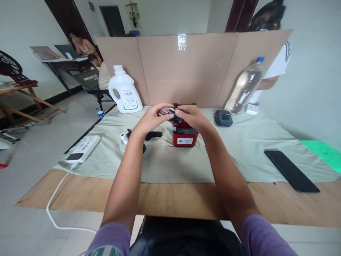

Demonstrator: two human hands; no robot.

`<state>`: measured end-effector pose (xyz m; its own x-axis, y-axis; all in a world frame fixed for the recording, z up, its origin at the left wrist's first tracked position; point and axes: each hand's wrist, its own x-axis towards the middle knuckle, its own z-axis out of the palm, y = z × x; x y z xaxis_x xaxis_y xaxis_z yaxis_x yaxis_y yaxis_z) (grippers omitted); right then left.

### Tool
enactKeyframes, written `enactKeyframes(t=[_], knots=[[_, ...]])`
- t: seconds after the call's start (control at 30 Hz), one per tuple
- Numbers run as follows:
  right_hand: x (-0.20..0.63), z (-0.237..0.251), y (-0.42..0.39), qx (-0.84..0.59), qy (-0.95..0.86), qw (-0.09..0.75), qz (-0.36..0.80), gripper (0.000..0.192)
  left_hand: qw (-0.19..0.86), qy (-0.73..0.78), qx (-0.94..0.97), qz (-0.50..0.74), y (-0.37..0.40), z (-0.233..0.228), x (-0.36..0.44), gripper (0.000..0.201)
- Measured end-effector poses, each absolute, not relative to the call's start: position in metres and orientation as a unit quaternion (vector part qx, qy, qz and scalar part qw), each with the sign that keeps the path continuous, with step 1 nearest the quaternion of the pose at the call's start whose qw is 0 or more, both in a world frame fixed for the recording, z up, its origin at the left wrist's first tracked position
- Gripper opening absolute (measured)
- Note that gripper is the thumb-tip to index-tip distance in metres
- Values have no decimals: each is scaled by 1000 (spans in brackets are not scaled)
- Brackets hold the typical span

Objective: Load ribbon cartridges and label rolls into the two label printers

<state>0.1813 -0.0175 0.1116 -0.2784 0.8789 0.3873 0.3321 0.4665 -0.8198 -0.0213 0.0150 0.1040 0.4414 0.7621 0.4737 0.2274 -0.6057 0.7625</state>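
Observation:
My left hand (154, 119) and my right hand (195, 116) meet above the middle of the cloth. Between their fingertips they pinch a small black piece with a shiny part (174, 114); its exact kind is too small to make out. Directly beneath and behind it stands a red device (185, 140) with a dark button panel and a white label on its front. The hands hide much of its upper part. Left of it, partly covered by my left forearm, lie a black handle-like item (154, 135) and a small white cylinder (124, 138).
A cardboard screen (186, 71) stands behind, with a white jug (125, 90) and a leaning clear bottle (245, 85). A black block (223, 118), a phone (291, 170) and a corded white power bank (84, 148) lie around on the cloth (165, 167). Other people are beyond.

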Motion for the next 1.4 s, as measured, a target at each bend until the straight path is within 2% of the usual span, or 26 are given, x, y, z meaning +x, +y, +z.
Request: enactKeyframes(t=[0.3, 0.5, 0.87, 0.97, 1.13, 1.27, 1.4], knots=[[177, 104, -9, -428, -671, 425, 431, 29, 278, 370, 775, 430, 19, 98, -25, 48], [182, 101, -8, -391, -710, 437, 389, 16, 310, 377, 743, 457, 22, 95, -22, 49], [182, 95, 0, -420, -700, 474, 330, 20, 358, 367, 724, 461, 27, 87, -12, 49], [181, 92, 2, -419, -704, 465, 335, 21, 334, 363, 735, 465, 28, 87, -13, 53], [173, 85, 8, -436, -669, 476, 369, 19, 297, 380, 747, 458, 27, 90, -25, 44], [171, 84, 10, -466, -611, 508, 390, 25, 172, 484, 719, 467, 37, 91, -51, 42], [174, 82, 12, -470, -585, 520, 407, 22, 64, 607, 713, 346, 68, 83, -79, 40]])
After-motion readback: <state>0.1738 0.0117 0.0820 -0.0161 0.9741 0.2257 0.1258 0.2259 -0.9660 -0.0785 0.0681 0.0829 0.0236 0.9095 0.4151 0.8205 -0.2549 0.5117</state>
